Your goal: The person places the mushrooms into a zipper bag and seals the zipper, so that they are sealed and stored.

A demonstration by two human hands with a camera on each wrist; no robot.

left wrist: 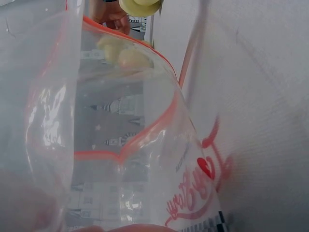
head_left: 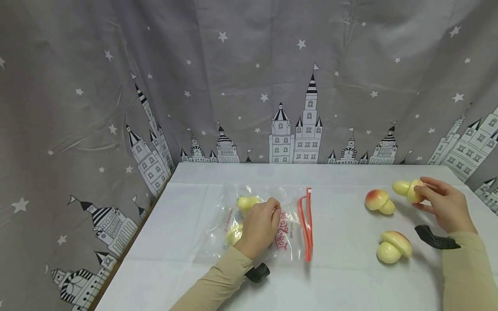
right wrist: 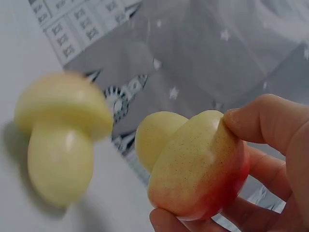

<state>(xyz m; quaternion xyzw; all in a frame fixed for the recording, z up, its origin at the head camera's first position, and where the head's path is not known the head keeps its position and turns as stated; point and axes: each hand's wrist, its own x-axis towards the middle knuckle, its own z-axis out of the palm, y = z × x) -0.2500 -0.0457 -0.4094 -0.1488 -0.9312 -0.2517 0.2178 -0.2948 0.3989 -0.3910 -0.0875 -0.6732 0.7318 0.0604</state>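
My left hand (head_left: 261, 224) grips the upper side of a clear zip bag (head_left: 282, 233) with red lettering and a red zip edge. Through the plastic show yellow toy mushrooms, one (head_left: 247, 203) beyond the hand and another (head_left: 234, 234) partly behind it. In the left wrist view the bag's mouth (left wrist: 120, 157) gapes. At the right, my right hand (head_left: 451, 205) holds a toy mushroom (right wrist: 198, 169) by its yellow-and-red cap, thumb on one side and fingers on the other. Its stem points left in the head view.
Two more toy mushrooms lie on the white table (head_left: 338, 276): a red-capped one (head_left: 376, 200) left of my right hand, and a yellowish one (head_left: 393, 248) nearer the front. A grey curtain (head_left: 241, 56) printed with castles and stars hangs behind and at the sides.
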